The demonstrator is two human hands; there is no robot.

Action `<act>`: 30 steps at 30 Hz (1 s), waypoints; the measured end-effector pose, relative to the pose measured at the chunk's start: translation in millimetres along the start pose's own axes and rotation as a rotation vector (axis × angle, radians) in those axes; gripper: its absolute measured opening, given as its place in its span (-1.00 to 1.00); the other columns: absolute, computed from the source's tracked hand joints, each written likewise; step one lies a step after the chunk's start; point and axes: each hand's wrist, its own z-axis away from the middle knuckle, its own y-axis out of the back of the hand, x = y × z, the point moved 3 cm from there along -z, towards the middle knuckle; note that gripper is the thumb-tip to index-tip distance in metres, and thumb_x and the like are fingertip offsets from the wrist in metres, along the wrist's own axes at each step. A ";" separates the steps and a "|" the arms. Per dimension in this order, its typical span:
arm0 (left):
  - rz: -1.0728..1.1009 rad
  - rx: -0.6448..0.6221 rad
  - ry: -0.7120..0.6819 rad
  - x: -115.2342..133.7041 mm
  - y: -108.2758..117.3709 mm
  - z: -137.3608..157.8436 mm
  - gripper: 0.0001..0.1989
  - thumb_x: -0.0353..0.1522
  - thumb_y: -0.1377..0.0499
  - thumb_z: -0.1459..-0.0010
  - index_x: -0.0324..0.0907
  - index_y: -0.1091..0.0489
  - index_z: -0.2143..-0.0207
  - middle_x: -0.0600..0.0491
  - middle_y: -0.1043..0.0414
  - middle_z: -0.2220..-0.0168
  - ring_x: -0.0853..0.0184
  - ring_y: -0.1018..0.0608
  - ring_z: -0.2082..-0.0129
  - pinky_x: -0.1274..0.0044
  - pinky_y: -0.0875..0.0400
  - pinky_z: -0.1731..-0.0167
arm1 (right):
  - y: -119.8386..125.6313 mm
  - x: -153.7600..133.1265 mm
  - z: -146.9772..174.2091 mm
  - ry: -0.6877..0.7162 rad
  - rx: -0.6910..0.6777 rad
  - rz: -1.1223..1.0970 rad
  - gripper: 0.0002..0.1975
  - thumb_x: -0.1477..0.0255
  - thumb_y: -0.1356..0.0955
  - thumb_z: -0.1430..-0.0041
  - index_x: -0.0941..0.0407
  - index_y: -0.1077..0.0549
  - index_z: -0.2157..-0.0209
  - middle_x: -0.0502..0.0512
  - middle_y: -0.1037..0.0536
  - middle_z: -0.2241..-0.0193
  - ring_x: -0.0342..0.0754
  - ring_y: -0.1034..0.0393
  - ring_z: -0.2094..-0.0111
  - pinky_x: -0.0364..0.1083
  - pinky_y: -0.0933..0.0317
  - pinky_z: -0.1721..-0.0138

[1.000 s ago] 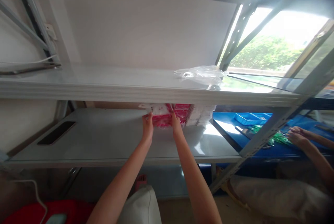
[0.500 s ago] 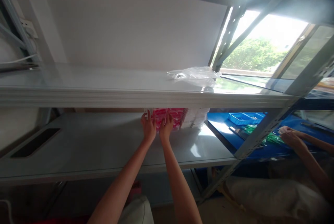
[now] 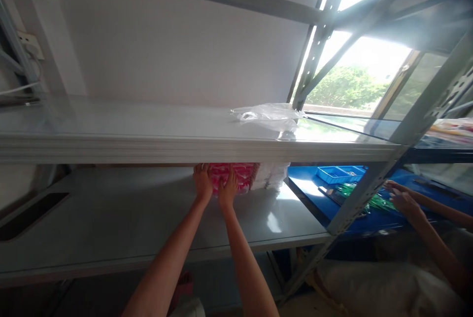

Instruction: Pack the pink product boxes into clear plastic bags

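A stack of pink-and-white packets (image 3: pixel 240 179) stands at the back of the lower grey shelf (image 3: pixel 129 218), partly hidden by the upper shelf's front edge. My left hand (image 3: pixel 202 182) presses flat against the stack's left end. My right hand (image 3: pixel 227 190) lies against its front, close beside the left one. More whitish packets (image 3: pixel 273 176) continue the row to the right. Neither hand closes around anything that I can see.
The upper shelf (image 3: pixel 185 134) carries a crumpled clear plastic bag (image 3: pixel 268 112). A slanted metal upright (image 3: pixel 369 189) stands at the right. Behind it, another person's hands (image 3: pixel 401 198) work over a blue surface with a blue tray (image 3: pixel 334 174) and green items (image 3: pixel 351 191).
My right hand moved left along the packets until it sat next to my left hand. The view shifted, and the stack now sits more under the upper shelf's edge.
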 end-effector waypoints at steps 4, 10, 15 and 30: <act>0.101 0.056 -0.024 -1.9 3.8 11.9 -0.69 -0.33 0.04 -0.27 -0.24 -0.36 0.04 -0.20 -0.36 0.05 0.12 -0.37 -0.03 0.24 -0.25 -0.05 | 1.2 3.9 23.5 0.027 -0.005 0.001 -0.43 0.44 -0.12 -0.20 0.18 -0.06 -0.26 0.31 -0.17 -0.21 0.08 0.00 -0.24 0.12 0.04 -0.18; 0.130 0.082 0.013 -62.2 37.9 68.5 -0.69 -0.37 0.01 -0.20 -0.24 -0.31 0.03 -0.17 -0.34 0.05 0.13 -0.37 -0.04 0.23 -0.23 -0.09 | -11.6 20.4 94.1 0.067 -0.430 0.136 -0.57 0.48 -0.19 -0.18 0.11 -0.33 -0.09 0.28 -0.36 -0.08 0.15 -0.19 -0.14 0.18 -0.03 -0.14; 0.205 -0.205 0.263 -123.3 49.8 96.4 -0.82 -0.46 -0.03 -0.02 -0.14 -0.43 0.41 -0.03 -0.47 0.30 0.22 -0.52 0.24 0.35 -0.42 0.12 | -13.4 19.9 108.3 0.158 -0.648 0.171 -0.60 0.47 -0.26 -0.17 0.08 -0.38 -0.06 0.21 -0.37 -0.11 0.11 -0.18 -0.17 0.19 0.18 -0.25; 0.409 -0.229 0.449 -123.7 51.8 97.3 -0.89 -0.33 -0.16 0.04 -0.16 -0.44 0.43 -0.04 -0.55 0.37 0.21 -0.58 0.30 0.38 -0.44 0.17 | -11.2 20.6 102.9 0.142 -0.648 0.159 -0.64 0.52 -0.25 -0.16 0.05 -0.45 0.01 0.16 -0.40 -0.09 0.03 -0.22 -0.14 0.14 0.15 -0.25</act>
